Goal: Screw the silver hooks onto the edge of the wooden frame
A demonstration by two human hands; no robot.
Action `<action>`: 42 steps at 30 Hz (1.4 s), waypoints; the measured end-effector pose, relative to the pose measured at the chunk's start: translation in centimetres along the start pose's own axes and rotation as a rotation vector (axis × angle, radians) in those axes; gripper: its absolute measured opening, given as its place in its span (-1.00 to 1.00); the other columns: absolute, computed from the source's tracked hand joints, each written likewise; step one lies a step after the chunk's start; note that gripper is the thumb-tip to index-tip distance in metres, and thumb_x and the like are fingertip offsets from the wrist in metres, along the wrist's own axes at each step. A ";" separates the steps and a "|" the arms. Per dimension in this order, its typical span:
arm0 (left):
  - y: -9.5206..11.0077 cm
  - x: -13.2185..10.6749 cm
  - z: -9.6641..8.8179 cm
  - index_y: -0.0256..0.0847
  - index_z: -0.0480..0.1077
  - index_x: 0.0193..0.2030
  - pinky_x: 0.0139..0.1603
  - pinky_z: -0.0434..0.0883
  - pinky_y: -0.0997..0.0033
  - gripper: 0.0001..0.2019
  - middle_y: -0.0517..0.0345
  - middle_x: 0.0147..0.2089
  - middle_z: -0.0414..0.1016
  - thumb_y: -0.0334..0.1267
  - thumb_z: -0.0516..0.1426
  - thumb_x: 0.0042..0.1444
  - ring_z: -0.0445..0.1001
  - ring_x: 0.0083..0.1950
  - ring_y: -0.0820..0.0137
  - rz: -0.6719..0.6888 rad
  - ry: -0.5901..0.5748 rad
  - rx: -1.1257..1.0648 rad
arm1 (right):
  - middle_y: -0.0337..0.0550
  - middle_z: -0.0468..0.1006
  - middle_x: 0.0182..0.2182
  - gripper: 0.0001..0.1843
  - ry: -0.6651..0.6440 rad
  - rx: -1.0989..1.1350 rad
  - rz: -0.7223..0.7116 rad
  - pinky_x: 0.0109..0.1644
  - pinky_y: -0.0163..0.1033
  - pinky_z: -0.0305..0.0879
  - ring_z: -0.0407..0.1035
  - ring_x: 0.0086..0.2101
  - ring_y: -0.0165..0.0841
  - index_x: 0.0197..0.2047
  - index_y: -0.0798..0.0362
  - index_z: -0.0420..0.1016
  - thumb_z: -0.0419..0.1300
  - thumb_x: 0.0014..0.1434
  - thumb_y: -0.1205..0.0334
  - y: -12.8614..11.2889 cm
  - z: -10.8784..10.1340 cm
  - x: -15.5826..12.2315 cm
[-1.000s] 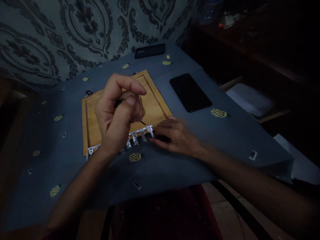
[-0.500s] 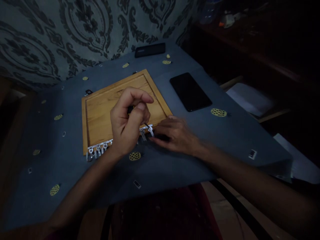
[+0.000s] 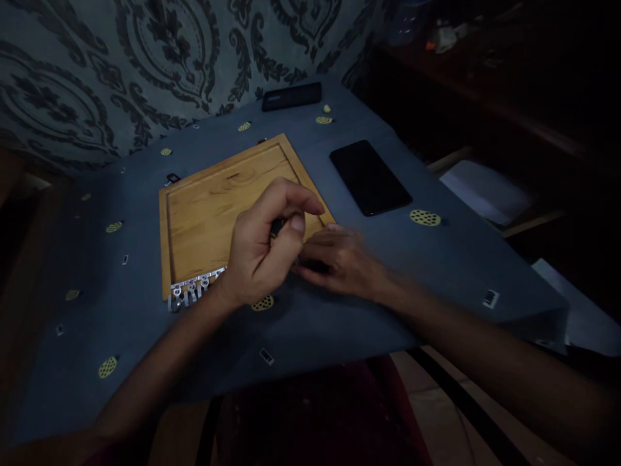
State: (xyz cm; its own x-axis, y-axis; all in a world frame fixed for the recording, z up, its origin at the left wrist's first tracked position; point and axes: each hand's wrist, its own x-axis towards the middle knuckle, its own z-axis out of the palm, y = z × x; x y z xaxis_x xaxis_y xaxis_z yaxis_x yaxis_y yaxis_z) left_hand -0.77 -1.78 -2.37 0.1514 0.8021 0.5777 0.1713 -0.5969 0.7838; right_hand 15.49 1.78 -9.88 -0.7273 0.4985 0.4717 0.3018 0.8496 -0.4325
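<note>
A wooden board (image 3: pixel 208 220) with a raised rim lies flat on the table. Along its near edge runs a metal hook rail (image 3: pixel 196 283) with several small hooks. My left hand (image 3: pixel 266 249) is closed around a screwdriver (image 3: pixel 277 227), of which only a bit of the dark handle shows; its tip is hidden behind the hand, over the right part of the rail. Pressed to the board's near right corner, my right hand (image 3: pixel 339 259) has its fingers curled over the edge by the rail's end, which it mostly covers.
To the right of the board lies a black phone (image 3: pixel 370 178). A dark phone case (image 3: pixel 292 96) rests at the back near the patterned wall (image 3: pixel 169 45). A blue cloth (image 3: pixel 194 362) covers the table. Metal fittings (image 3: pixel 172 178) stick out past the board's far edge.
My left hand has shifted right with the screwdriver, closer to my right hand, and now covers the rail's right-hand hooks. My right hand stays at the corner.
</note>
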 end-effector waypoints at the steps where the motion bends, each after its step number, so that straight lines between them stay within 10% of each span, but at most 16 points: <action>1: 0.2 0.2 0.0 -0.15 0.40 -0.15 -0.37 0.35 0.37 -0.86 0.25 -0.47 0.30 -0.34 0.01 0.29 0.33 -0.46 0.47 0.010 -0.054 0.011 | -0.19 0.54 -0.50 -0.61 0.003 0.006 -0.001 -0.22 -0.17 0.17 0.39 -0.44 -0.33 -0.36 0.05 0.52 0.04 0.36 0.03 0.1 0.1 0.0; 13: -1.5 1.8 -0.3 -0.13 0.40 -0.24 -0.59 0.09 0.47 -0.89 0.34 -0.63 0.05 -0.20 0.10 0.25 0.03 -0.65 0.53 -0.118 -0.024 -0.305 | -0.21 0.57 -0.51 -0.67 0.056 -0.028 -0.011 -0.18 -0.18 0.20 0.43 -0.45 -0.35 -0.40 0.05 0.53 0.12 0.32 0.08 -0.2 -0.1 0.1; 42: -1.0 2.8 0.5 -0.13 0.40 -0.33 -0.67 0.01 0.41 -0.74 0.32 -0.62 0.13 -0.03 0.11 0.28 0.04 -0.69 0.58 -0.146 -0.109 -0.320 | -0.18 0.61 -0.47 -0.66 0.032 -0.002 0.020 -0.18 -0.17 0.21 0.47 -0.41 -0.32 -0.43 0.05 0.53 0.14 0.30 0.07 -0.3 -0.1 0.2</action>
State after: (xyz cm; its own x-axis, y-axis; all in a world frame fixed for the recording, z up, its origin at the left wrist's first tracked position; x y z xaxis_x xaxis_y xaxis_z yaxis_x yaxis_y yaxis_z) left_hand -0.06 1.04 -1.65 0.2536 0.8614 0.4400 -0.1120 -0.4257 0.8979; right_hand 15.31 1.71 -9.56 -0.7012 0.5205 0.4872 0.3173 0.8398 -0.4405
